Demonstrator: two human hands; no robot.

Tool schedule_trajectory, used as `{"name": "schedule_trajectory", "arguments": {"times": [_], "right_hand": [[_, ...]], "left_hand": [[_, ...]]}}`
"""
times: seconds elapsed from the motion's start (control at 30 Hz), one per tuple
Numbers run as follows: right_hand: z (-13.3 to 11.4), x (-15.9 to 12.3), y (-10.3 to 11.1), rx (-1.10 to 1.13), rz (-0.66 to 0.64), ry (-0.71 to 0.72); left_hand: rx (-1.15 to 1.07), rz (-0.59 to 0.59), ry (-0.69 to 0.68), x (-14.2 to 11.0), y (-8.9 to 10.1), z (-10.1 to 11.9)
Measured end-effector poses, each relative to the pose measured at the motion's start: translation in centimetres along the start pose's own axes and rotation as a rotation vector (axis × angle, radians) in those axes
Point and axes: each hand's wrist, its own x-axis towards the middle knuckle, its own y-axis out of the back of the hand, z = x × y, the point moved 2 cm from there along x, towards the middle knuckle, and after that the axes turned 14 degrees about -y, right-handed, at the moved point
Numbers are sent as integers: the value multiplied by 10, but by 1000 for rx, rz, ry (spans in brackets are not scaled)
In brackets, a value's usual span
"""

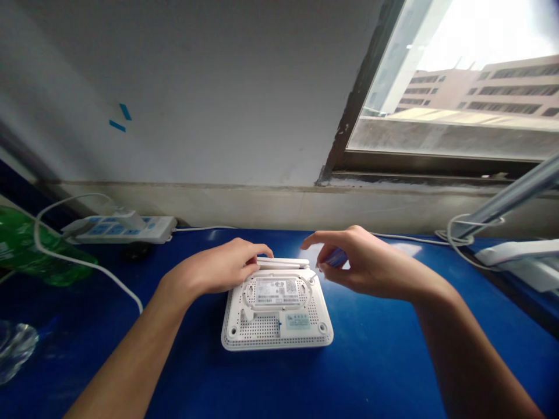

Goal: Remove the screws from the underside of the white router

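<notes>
Our left hand (225, 265) pinches the left end of the white antennas (288, 263) folded along the far edge of a router (262, 334), covering one corner of it. Our right hand (362, 259) hovers just beside the opposite corner, fingers curled, with a patch of blue-violet (336, 257) between them (we cannot tell whether that is something held). The router lies upside down at the middle of the table (371, 361), its vented base facing up.

To the left we find a power strip (157, 230) with a white plug (131, 219), a cable (94, 265) looping in front of a green bottle (39, 256) on its side, a small black thing (135, 251), and something clear and crinkled (17, 349), cut off by the edge. At right, a cord (414, 238) winds round a slanting metal pole (506, 198), near a white object (524, 256).

The table is glossy blue, against a grey wall (218, 105) bearing two blue strips (124, 112); a window (454, 137) shows a pinkish building (506, 93).

On the router, a white label (277, 291) carries barcodes and a square code, and a pale-green sticker (297, 321) carries print; both are too small for us to read.
</notes>
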Motion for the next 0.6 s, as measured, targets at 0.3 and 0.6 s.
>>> {"name": "schedule_trajectory", "arguments": {"times": [0.3,0.6], "right_hand": [[0,1,-1,-15,-26,-29],[-2,11,-20,-328,220,-200]], "left_hand": [[3,-3,19,0,1,-1],[5,-43,24,-1,-2,-4]]}}
